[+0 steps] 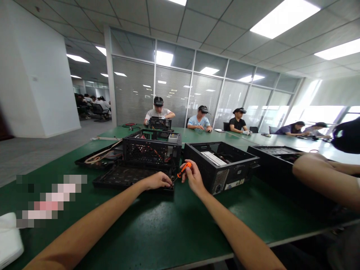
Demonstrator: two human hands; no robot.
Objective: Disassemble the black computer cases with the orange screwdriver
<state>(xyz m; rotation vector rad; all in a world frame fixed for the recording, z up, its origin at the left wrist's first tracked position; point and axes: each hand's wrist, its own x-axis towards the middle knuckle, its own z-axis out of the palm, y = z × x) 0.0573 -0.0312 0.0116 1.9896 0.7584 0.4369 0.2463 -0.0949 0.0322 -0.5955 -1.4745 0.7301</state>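
My right hand (194,179) grips a screwdriver (185,168) with an orange handle. Its thin shaft slopes down and left to the near right corner of a flat black computer case panel (120,176). At that same corner is my left hand (157,180), its fingers pinched close to the screwdriver's tip; whatever they pinch is too small to make out. The panel lies on the green table, in front of an opened black computer case (152,150) with wires inside.
To the right stand a second open computer case (222,165) and a third one (270,157), where a neighbour's arm (323,176) reaches in. Another black panel with a cable (98,153) lies left. A white object (9,240) sits at the table's left edge. Several people work across the table (197,232).
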